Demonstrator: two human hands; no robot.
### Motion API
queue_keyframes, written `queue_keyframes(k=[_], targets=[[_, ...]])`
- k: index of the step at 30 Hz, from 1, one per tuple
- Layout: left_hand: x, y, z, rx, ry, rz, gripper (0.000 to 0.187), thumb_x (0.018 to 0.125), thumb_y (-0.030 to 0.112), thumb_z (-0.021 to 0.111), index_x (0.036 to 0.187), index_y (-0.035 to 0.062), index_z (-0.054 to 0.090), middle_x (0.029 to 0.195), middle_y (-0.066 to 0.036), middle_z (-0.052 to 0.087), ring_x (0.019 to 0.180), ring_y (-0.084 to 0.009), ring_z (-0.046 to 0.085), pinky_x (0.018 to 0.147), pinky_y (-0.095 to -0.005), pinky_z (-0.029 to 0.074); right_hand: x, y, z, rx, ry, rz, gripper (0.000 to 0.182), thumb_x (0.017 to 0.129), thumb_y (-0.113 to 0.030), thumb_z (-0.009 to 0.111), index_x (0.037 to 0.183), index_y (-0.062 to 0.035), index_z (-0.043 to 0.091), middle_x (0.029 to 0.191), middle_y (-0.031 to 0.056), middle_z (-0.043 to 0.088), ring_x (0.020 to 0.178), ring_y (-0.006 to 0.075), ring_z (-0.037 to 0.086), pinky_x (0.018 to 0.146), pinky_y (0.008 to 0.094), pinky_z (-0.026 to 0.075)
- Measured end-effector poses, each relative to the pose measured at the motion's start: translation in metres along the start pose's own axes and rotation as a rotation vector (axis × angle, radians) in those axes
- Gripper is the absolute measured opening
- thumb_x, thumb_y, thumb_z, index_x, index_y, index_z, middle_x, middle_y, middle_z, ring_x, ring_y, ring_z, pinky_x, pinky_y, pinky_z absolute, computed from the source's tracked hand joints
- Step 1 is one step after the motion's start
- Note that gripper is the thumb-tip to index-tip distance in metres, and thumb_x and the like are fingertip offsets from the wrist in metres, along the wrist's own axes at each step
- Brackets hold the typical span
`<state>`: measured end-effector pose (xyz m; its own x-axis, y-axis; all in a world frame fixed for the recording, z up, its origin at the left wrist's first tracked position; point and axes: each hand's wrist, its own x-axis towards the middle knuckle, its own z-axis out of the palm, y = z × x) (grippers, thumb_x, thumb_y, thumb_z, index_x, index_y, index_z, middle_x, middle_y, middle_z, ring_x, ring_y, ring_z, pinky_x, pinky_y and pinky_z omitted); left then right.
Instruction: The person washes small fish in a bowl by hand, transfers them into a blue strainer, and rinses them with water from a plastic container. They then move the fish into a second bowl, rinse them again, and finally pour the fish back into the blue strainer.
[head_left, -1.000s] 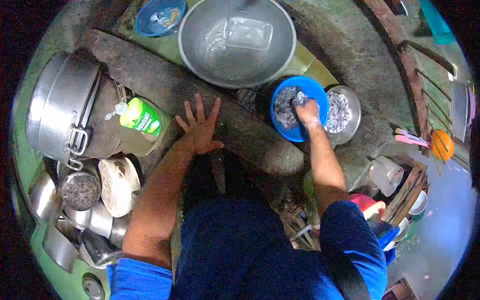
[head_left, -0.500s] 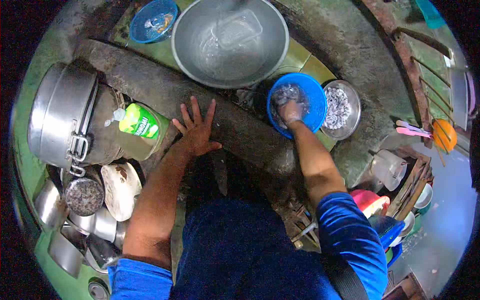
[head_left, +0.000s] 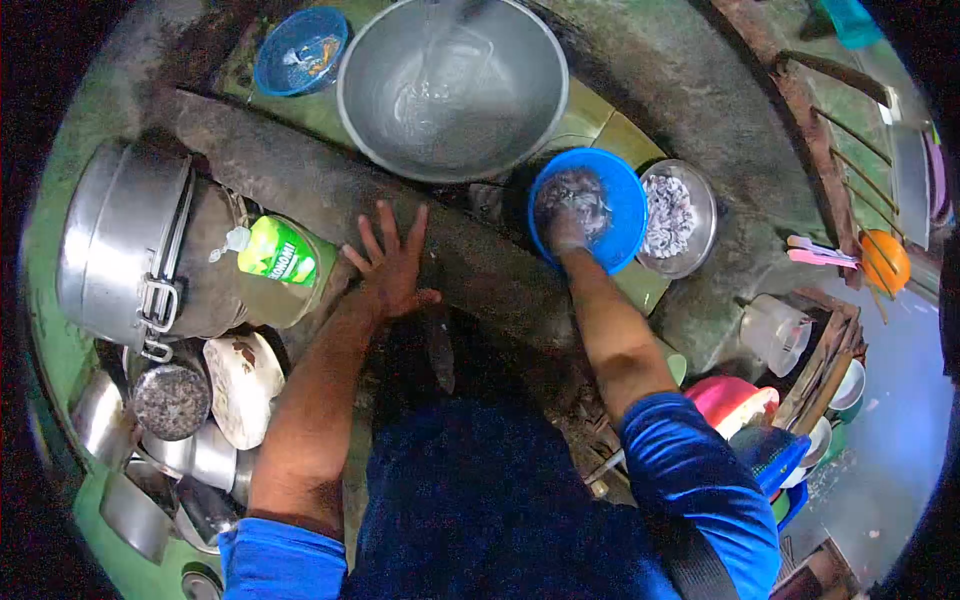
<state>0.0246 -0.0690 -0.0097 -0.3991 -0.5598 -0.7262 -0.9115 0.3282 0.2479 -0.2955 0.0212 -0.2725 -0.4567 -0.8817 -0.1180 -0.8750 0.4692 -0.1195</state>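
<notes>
My left hand (head_left: 393, 265) rests with fingers spread on the concrete ledge (head_left: 290, 140), holding nothing. Beside it stands a green ECONOMI pouch (head_left: 277, 250) in a container with a cut-open look. My right hand (head_left: 566, 230) reaches down into a blue bucket (head_left: 628, 215), among wet greyish pieces (head_left: 585, 195) that I cannot identify. Its fingers are hidden by the pieces and blurred by motion. Touching the bucket's right side is a steel bowl (head_left: 705, 235) of whitish, purple-edged pieces (head_left: 668, 215). Water runs into a large grey basin (head_left: 450, 150) at the back.
A blue basket-like bowl (head_left: 265, 65) with scraps stands at the back left. On the left lie a big lidded metal pot (head_left: 115, 240) and several metal pans (head_left: 135, 515). To the right are pink-handled utensils (head_left: 825, 257), an orange ball-like thing (head_left: 885, 260) and a clear pitcher (head_left: 775, 335).
My right hand has shifted slightly left and down inside the blue bucket, stirring the pieces. The clear container seen in the grey basin before no longer shows distinctly. My left hand stays put.
</notes>
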Motion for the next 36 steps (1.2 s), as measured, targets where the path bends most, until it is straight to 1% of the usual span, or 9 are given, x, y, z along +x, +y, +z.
queue_keyframes(k=[2, 7, 10, 12, 14, 22, 31, 34, 36], targets=[[-0.001, 0.000, 0.001, -0.010, -0.020, -0.010, 0.126, 0.069, 0.041, 0.082, 0.149, 0.0288, -0.016, 0.147, -0.027, -0.032, 0.131, -0.0608, -0.020, 0.094, -0.0815, 0.006, 0.012, -0.014, -0.049, 0.166, -0.472, 0.073, 0.027, 0.081, -0.012, 0.058, 0.104, 0.0015, 0.064, 0.103, 0.0269, 0.064, 0.097, 0.0431, 0.062, 0.084, 0.0468, 0.050], [0.001, -0.007, 0.008, -0.001, 0.036, 0.039, 0.127, 0.069, 0.044, 0.081, 0.148, 0.0292, -0.017, 0.147, -0.027, -0.031, 0.131, -0.0615, -0.019, 0.095, -0.0814, 0.007, 0.020, -0.021, -0.089, 0.162, -0.423, 0.126, 0.027, 0.077, -0.028, 0.061, 0.083, -0.0037, 0.071, 0.092, 0.0217, 0.068, 0.084, 0.0381, 0.067, 0.078, 0.0463, 0.053], [0.002, -0.007, 0.008, -0.007, 0.025, 0.033, 0.126, 0.069, 0.043, 0.081, 0.149, 0.0291, -0.016, 0.147, -0.027, -0.030, 0.131, -0.0616, -0.019, 0.094, -0.0815, 0.007, 0.032, -0.012, -0.115, 0.557, -0.127, 0.110, 0.030, 0.079, -0.022, 0.063, 0.101, -0.0019, 0.068, 0.107, 0.0171, 0.068, 0.093, 0.0319, 0.066, 0.081, 0.0432, 0.052], [0.002, -0.008, 0.008, -0.011, 0.030, 0.034, 0.126, 0.069, 0.043, 0.081, 0.149, 0.0293, -0.015, 0.147, -0.027, -0.031, 0.131, -0.0616, -0.019, 0.094, -0.0817, 0.008, 0.038, -0.016, -0.169, 0.946, -0.620, 0.669, 0.041, 0.085, -0.031, 0.064, 0.117, -0.0049, 0.062, 0.114, 0.0111, 0.066, 0.108, 0.0261, 0.059, 0.077, 0.0441, 0.052], [0.002, -0.008, 0.009, -0.012, 0.036, 0.039, 0.125, 0.069, 0.044, 0.081, 0.149, 0.0294, -0.015, 0.147, -0.027, -0.031, 0.131, -0.0617, -0.019, 0.094, -0.0819, 0.008, 0.033, -0.017, -0.198, 0.898, -0.613, 0.612, 0.054, 0.083, -0.036, 0.069, 0.122, -0.0014, 0.056, 0.106, 0.0128, 0.066, 0.085, 0.0235, 0.063, 0.061, 0.0378, 0.051], [0.004, -0.011, 0.014, -0.034, 0.055, 0.052, 0.127, 0.068, 0.041, 0.082, 0.149, 0.0303, -0.016, 0.146, -0.027, -0.033, 0.131, -0.0613, -0.021, 0.093, -0.0821, 0.004, -0.013, -0.001, -0.017, -0.150, -0.365, -0.093, 0.045, 0.084, -0.016, 0.053, 0.128, -0.0045, 0.053, 0.123, 0.0265, 0.057, 0.119, 0.0395, 0.052, 0.103, 0.0436, 0.039], [0.004, -0.009, 0.011, -0.018, 0.042, 0.026, 0.128, 0.068, 0.041, 0.082, 0.148, 0.0310, -0.017, 0.147, -0.026, -0.032, 0.131, -0.0605, -0.021, 0.093, -0.0821, 0.004, 0.010, -0.010, -0.063, 0.467, -0.374, 0.176, 0.026, 0.082, -0.018, 0.059, 0.099, 0.0022, 0.063, 0.092, 0.0284, 0.065, 0.088, 0.0453, 0.063, 0.080, 0.0491, 0.050], [0.004, -0.009, 0.010, -0.027, 0.035, 0.025, 0.127, 0.068, 0.043, 0.081, 0.148, 0.0304, -0.016, 0.147, -0.026, -0.031, 0.132, -0.0606, -0.020, 0.093, -0.0823, 0.005, 0.014, 0.016, -0.071, 0.226, -0.314, -0.105, 0.026, 0.085, -0.021, 0.055, 0.095, 0.0016, 0.063, 0.092, 0.0277, 0.066, 0.086, 0.0447, 0.063, 0.077, 0.0476, 0.051], [0.004, -0.008, 0.009, -0.024, 0.029, 0.022, 0.126, 0.069, 0.043, 0.081, 0.149, 0.0301, -0.016, 0.147, -0.027, -0.031, 0.132, -0.0608, -0.019, 0.093, -0.0823, 0.006, 0.016, -0.008, -0.134, 0.571, -0.403, 0.179, 0.040, 0.086, -0.036, 0.060, 0.103, 0.0000, 0.065, 0.095, 0.0245, 0.067, 0.088, 0.0350, 0.067, 0.077, 0.0401, 0.052]])
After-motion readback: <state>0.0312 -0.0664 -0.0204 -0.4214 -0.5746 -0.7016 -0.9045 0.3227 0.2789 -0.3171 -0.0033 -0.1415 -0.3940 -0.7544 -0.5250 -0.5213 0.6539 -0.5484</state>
